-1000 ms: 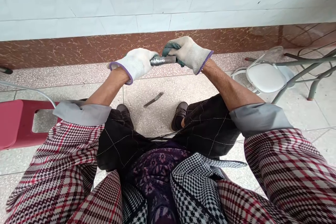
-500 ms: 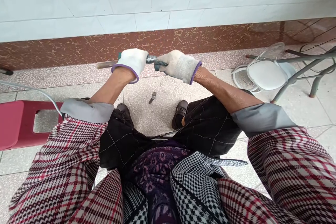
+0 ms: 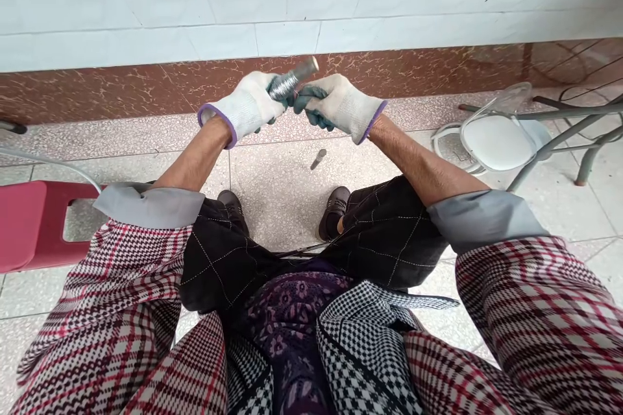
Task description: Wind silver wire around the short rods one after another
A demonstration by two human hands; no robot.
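Observation:
Both my hands wear white knit gloves with purple cuffs and dark green palms. My left hand (image 3: 246, 107) is closed round a short metal rod (image 3: 304, 70) wound with shiny wire; the rod's bare end sticks up to the right. My right hand (image 3: 335, 106) is closed just right of the wire coil (image 3: 283, 85), its fingertips pinched at the coil; what they grip is hidden. The hands meet in front of me above the tiled floor, over my knees.
A small metal piece (image 3: 318, 158) lies on the floor tile between my shoes. A red plastic stool (image 3: 29, 224) stands at my left with a grey cable (image 3: 53, 165) over it. A white seat on grey metal legs (image 3: 496, 139) lies at right. A tiled wall runs ahead.
The rod swung from level to tilted, its bare end now pointing up right instead of left. My hands rose a little and stayed together. The piece on the floor appears in a different place.

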